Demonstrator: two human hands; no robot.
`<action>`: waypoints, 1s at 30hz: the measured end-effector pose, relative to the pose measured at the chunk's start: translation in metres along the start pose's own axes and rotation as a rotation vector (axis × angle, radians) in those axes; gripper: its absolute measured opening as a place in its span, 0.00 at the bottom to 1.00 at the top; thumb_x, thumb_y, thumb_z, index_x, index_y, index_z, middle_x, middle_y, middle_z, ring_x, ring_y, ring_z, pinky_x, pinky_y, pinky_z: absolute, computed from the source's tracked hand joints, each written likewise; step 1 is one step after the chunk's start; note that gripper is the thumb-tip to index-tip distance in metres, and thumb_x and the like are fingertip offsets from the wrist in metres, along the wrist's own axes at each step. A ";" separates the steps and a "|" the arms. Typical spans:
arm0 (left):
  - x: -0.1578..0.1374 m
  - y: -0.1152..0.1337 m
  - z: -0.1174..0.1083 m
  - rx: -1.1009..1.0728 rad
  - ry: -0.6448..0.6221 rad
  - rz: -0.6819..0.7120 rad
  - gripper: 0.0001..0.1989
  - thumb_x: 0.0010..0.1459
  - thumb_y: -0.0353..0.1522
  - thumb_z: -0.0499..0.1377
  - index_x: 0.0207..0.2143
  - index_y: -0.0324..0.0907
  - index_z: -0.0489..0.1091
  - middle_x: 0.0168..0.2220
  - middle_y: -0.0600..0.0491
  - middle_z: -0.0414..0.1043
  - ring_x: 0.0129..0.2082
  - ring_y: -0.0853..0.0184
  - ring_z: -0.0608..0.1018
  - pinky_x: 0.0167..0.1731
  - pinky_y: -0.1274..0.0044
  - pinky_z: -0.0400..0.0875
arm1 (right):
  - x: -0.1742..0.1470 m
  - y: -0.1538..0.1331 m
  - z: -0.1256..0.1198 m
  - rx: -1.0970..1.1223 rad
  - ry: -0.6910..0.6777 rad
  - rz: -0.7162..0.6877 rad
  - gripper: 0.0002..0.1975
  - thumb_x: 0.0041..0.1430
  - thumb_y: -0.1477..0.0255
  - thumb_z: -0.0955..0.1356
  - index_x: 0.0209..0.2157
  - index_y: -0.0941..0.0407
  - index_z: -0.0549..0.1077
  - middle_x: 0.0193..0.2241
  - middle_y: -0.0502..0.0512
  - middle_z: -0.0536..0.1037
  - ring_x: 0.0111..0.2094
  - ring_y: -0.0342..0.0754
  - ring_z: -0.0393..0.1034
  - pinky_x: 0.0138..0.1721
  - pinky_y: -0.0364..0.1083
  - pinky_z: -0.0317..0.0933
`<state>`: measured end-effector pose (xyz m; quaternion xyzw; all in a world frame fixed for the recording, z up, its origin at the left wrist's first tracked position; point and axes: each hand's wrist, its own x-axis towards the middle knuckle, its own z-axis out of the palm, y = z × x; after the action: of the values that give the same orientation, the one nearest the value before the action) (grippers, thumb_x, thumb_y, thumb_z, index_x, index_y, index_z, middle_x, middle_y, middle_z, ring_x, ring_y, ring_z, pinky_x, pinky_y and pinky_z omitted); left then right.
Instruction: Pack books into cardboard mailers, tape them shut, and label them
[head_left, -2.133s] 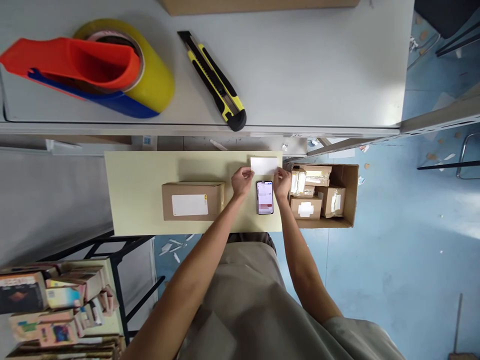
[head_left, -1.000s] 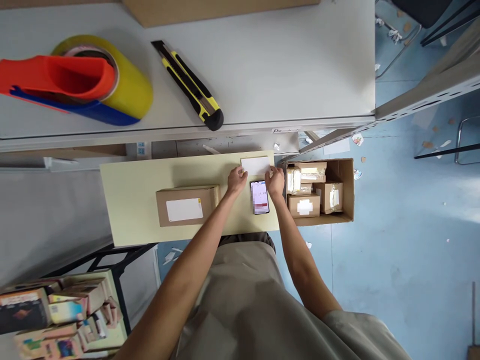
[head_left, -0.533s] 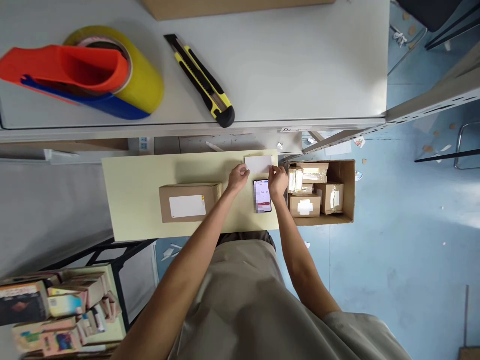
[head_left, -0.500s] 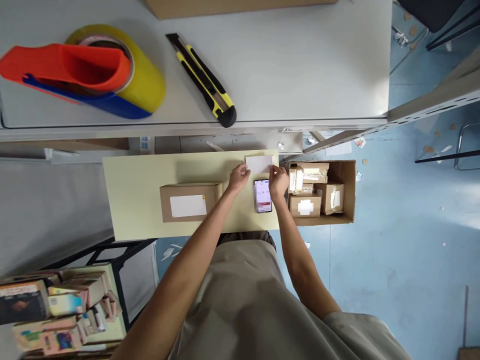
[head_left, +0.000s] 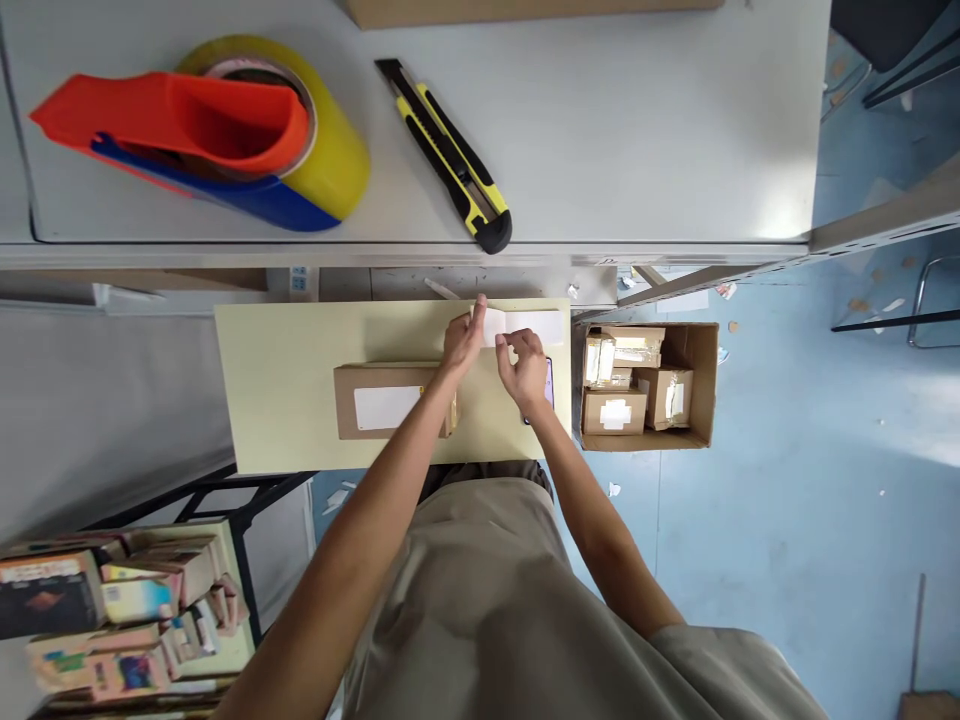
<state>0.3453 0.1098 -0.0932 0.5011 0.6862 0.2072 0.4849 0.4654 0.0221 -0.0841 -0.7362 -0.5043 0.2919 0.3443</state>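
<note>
A small blank white paper [head_left: 535,327] lies opened out like a booklet, with a crease near its middle, at the far edge of the pale yellow table [head_left: 277,400]. My left hand [head_left: 463,342] grips its left part, the fingers along that side. At the near edge by the crease, my right hand [head_left: 523,370] is closed in a pinch on the paper. Beneath my right hand and wrist a phone [head_left: 550,380] is mostly covered. Left of my forearms sits a closed cardboard box [head_left: 346,405] with a white label [head_left: 386,408], partly hidden by my left forearm.
An open carton [head_left: 703,390] holding several small taped boxes stands right of the table. On the grey shelf [head_left: 637,130] above lie a tape dispenser [head_left: 341,165] with yellow tape and a utility knife [head_left: 450,160]. Books [head_left: 135,600] fill a rack at lower left.
The white paper has gone from a single panel to two panels side by side. My right hand has moved left from its right edge to the crease, covering most of the phone.
</note>
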 end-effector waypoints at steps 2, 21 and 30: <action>0.005 0.001 -0.012 0.055 0.005 -0.025 0.31 0.70 0.58 0.56 0.23 0.47 0.59 0.20 0.55 0.61 0.28 0.62 0.72 0.32 0.73 0.65 | 0.010 0.001 0.005 0.015 -0.016 0.078 0.21 0.81 0.58 0.61 0.44 0.54 0.81 0.41 0.58 0.83 0.39 0.51 0.77 0.46 0.47 0.69; 0.017 -0.016 -0.035 0.185 0.141 -0.040 0.10 0.66 0.37 0.61 0.37 0.41 0.79 0.40 0.47 0.85 0.43 0.59 0.83 0.47 0.74 0.73 | 0.089 0.061 0.039 0.313 -0.318 0.683 0.28 0.75 0.54 0.71 0.23 0.55 0.73 0.18 0.50 0.80 0.19 0.42 0.77 0.26 0.37 0.74; 0.017 -0.014 -0.031 0.194 0.170 0.004 0.09 0.67 0.35 0.61 0.33 0.43 0.76 0.37 0.47 0.84 0.40 0.59 0.82 0.47 0.73 0.72 | 0.086 0.062 0.041 0.230 -0.274 0.647 0.26 0.75 0.55 0.71 0.25 0.56 0.76 0.20 0.51 0.82 0.20 0.42 0.78 0.25 0.37 0.73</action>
<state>0.3107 0.1255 -0.0978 0.5275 0.7407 0.1825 0.3738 0.4946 0.0958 -0.1653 -0.7682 -0.2508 0.5362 0.2438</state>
